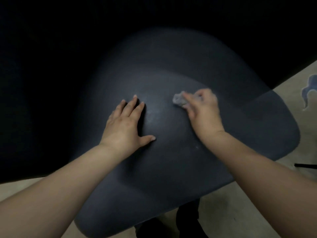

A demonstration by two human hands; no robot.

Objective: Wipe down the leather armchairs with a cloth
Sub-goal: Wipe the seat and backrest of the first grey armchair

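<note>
A dark leather armchair (171,169) fills the middle of the head view, seen from above. My left hand (125,124) lies flat on its seat with straight, spread fingers. To its right, my right hand (204,110) grips a small crumpled grey cloth (179,99) and holds it against the leather near the back of the seat. The cloth and right hand are blurred. A faint pale smear shows on the leather between my hands.
Beige carpet (240,212) lies under and to the right of the chair, with a blue pattern (308,90) at the far right. The area behind and left of the chair is too dark to read. Dark legs or shoes (187,219) show below the seat edge.
</note>
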